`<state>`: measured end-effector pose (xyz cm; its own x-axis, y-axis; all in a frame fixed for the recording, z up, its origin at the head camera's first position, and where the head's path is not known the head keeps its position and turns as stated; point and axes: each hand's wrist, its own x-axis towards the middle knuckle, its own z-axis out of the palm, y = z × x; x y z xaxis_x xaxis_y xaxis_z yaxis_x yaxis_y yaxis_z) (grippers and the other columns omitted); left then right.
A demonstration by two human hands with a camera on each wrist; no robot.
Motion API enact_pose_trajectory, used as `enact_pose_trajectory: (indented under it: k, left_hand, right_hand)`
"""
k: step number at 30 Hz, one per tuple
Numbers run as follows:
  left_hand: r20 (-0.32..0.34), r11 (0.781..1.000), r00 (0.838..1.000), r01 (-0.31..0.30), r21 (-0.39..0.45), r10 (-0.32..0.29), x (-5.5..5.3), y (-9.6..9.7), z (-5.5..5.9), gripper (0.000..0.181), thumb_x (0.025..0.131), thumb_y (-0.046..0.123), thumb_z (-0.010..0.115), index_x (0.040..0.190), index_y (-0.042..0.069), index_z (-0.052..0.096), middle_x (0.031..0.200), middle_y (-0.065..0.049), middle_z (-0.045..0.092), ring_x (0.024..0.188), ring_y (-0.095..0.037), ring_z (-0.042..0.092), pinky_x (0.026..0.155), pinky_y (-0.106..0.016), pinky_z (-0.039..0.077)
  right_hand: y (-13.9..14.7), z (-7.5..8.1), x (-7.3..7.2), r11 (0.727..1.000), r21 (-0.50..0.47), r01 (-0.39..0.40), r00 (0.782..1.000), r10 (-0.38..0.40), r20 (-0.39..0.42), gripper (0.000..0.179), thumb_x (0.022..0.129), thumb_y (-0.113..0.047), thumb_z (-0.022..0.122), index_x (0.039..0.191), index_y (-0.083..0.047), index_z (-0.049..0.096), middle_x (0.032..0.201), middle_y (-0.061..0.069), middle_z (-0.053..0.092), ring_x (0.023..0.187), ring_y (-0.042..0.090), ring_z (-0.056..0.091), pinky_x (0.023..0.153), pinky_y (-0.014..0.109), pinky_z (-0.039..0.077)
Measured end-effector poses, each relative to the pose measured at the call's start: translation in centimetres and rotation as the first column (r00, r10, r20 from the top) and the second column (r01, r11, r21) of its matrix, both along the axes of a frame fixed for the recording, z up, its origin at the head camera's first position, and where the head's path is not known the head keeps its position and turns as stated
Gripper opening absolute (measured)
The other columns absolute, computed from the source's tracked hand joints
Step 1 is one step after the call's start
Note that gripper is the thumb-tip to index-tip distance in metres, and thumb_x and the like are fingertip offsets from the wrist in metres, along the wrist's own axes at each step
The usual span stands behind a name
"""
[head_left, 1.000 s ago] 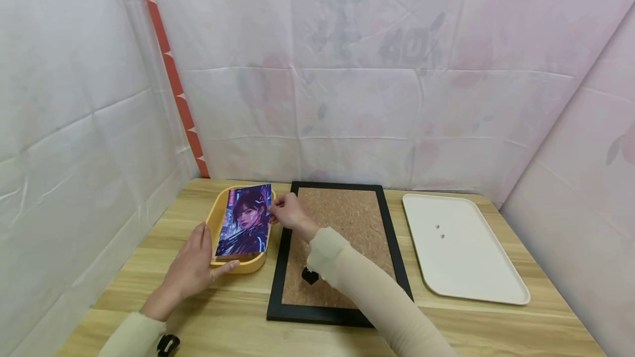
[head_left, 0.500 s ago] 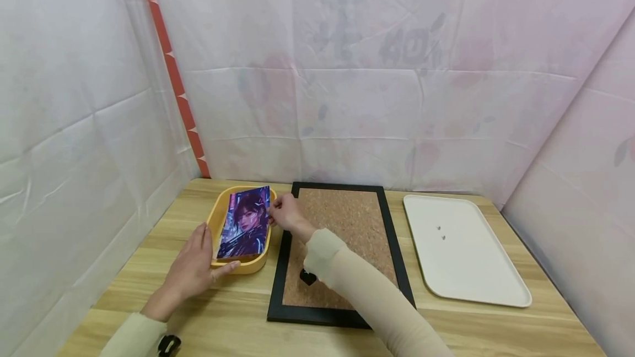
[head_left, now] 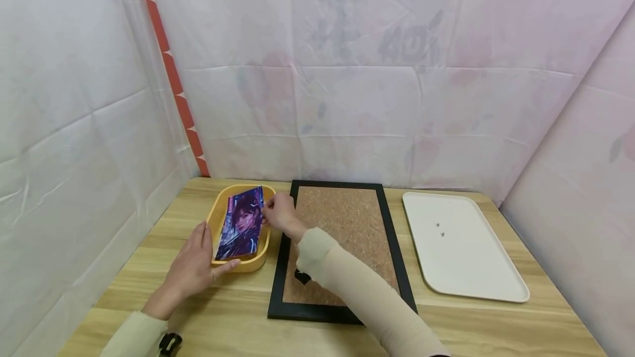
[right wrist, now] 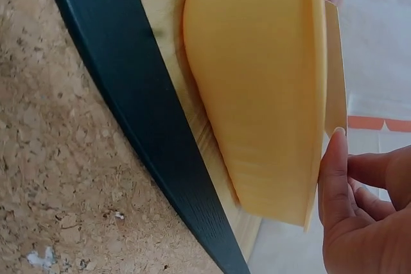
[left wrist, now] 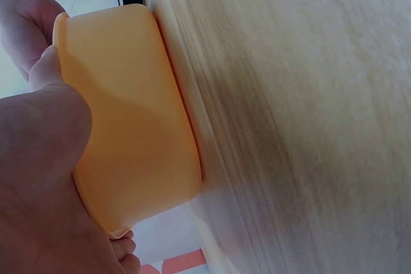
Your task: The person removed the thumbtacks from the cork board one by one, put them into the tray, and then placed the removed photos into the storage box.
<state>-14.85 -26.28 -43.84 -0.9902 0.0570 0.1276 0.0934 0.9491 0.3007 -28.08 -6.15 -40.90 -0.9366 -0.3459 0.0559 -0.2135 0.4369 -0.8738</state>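
Note:
A yellow plastic bin [head_left: 254, 264] stands on the left of the table. My left hand [head_left: 189, 266] holds its near left corner, the thumb on the near rim and the fingers along the left side. My right hand [head_left: 280, 214] pinches the right edge of a glossy picture card [head_left: 241, 227] between thumb and forefinger. The card, printed with a purple and blue portrait, lies tilted in the bin, its right edge raised and bowed. In the right wrist view, a strip of the card [right wrist: 334, 72] shows above the rim. The bin's floor is mostly hidden.
A black-framed cork board [head_left: 342, 219] lies right of the bin, under my right forearm. Further right is a white tray [head_left: 471, 269] bearing two tiny metal pieces [head_left: 440, 230]. Fabric walls [head_left: 357, 98] enclose the table's back and sides.
My right hand has moved slightly left, pushing the card's right edge inward, so the card looks narrower and more bowed. The left hand and bin have stayed in place.

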Motion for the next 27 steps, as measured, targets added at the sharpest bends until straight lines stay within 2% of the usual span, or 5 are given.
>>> enact_pose_trajectory:
  k: [5, 10, 19, 23, 27]
  left_hand:
    - [0.003, 1.0, 1.0, -0.005, 0.004, 0.005, 0.0, -0.1, 0.1, 0.129, 0.085, 0.074, 0.065, 0.152, -0.023, 0.012, 0.159, -0.041, 0.014, 0.144, -0.057, 0.023, 0.116, -0.066, 0.025]
    - [0.008, 1.0, 1.0, -0.002, -0.003, 0.002, -0.1, 0.0, 0.0, 0.131, 0.084, 0.078, 0.062, 0.152, -0.023, 0.013, 0.159, -0.041, 0.016, 0.143, -0.058, 0.024, 0.115, -0.067, 0.027]
    - [0.007, 1.0, 1.0, -0.001, -0.003, 0.001, 0.1, 0.1, 0.2, 0.128, 0.085, 0.075, 0.064, 0.151, -0.023, 0.015, 0.158, -0.041, 0.016, 0.143, -0.059, 0.024, 0.115, -0.068, 0.027]
    - [0.022, 1.0, 1.0, -0.007, -0.001, 0.007, 0.0, 0.2, 0.4, 0.13, 0.085, 0.076, 0.063, 0.152, -0.023, 0.013, 0.159, -0.041, 0.015, 0.143, -0.059, 0.024, 0.115, -0.068, 0.027]
    - [0.023, 1.0, 1.0, -0.002, 0.009, 0.001, -0.2, 0.1, 0.3, 0.129, 0.085, 0.074, 0.065, 0.152, -0.023, 0.012, 0.158, -0.042, 0.014, 0.142, -0.059, 0.024, 0.114, -0.069, 0.027]
  right_hand:
    - [-0.7, -0.2, 0.0, 0.999, 0.023, -0.023, 0.999, 0.024, -0.025, 0.025, 0.101, -0.001, 0.061, 0.078, 0.002, 0.071, 0.072, 0.012, 0.071, 0.065, 0.026, 0.074, 0.052, 0.023, 0.056]
    - [-1.0, -0.5, 0.1, 0.999, 0.037, -0.007, 0.999, 0.009, -0.045, 0.029, 0.101, -0.003, 0.061, 0.073, -0.001, 0.07, 0.067, 0.009, 0.069, 0.057, 0.017, 0.068, 0.05, 0.024, 0.054]
    - [-1.2, -1.0, 0.2, 0.998, 0.054, 0.023, 0.998, -0.019, -0.063, 0.026, 0.101, -0.004, 0.063, 0.077, -0.002, 0.072, 0.064, 0.002, 0.065, 0.052, 0.01, 0.063, 0.049, 0.022, 0.054]
    - [-1.4, -0.9, 0.1, 0.994, 0.104, 0.02, 0.995, -0.01, -0.1, 0.024, 0.101, -0.005, 0.063, 0.08, 0.0, 0.074, 0.064, 0.002, 0.066, 0.052, 0.009, 0.063, 0.048, 0.021, 0.052]
    - [-1.4, -0.9, 0.0, 0.982, 0.185, 0.022, 0.984, 0.01, -0.175, 0.027, 0.101, -0.007, 0.064, 0.076, -0.003, 0.074, 0.061, -0.001, 0.064, 0.05, 0.008, 0.058, 0.045, 0.02, 0.047]
